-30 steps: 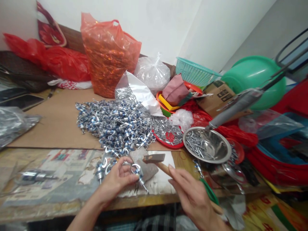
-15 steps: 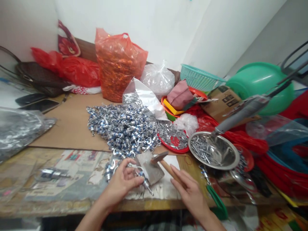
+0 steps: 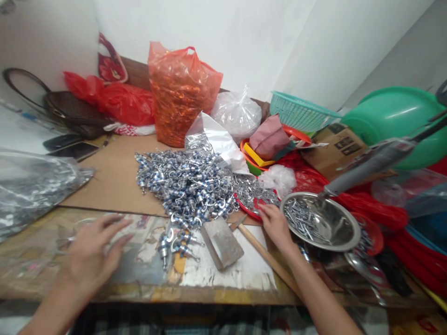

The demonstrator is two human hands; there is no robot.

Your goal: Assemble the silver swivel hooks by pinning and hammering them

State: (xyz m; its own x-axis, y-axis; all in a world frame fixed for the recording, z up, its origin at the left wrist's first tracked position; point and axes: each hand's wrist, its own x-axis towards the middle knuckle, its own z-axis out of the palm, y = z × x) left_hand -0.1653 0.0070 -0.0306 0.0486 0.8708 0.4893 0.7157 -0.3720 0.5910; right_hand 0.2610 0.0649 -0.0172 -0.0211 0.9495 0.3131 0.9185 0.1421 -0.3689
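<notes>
My left hand (image 3: 92,253) is at the left of the bench, blurred, with its fingers apart. It partly covers a blurred metal piece on the surface. My right hand (image 3: 277,228) reaches over the near edge of a red tray (image 3: 249,212), fingers stretched towards the small flat metal pieces (image 3: 254,190) in it. Between the hands lies a grey metal block (image 3: 223,244). Beside the block, a hammer (image 3: 260,249) rests with its wooden handle towards me, partly under my right forearm. Several metal anchor bolts with hooks and blue rings (image 3: 179,244) lie left of the block.
Behind is a large heap of similar hooked bolts (image 3: 190,184) on cardboard (image 3: 108,172). A steel bowl (image 3: 337,228) of nails or pins stands right, with a grey-handled tool (image 3: 370,163) above it. Filled plastic bags (image 3: 185,102) line the wall.
My right hand has let go of the hammer and moved up to the red tray. My left hand has left the bolt by the block and swung left. The view has shifted slightly.
</notes>
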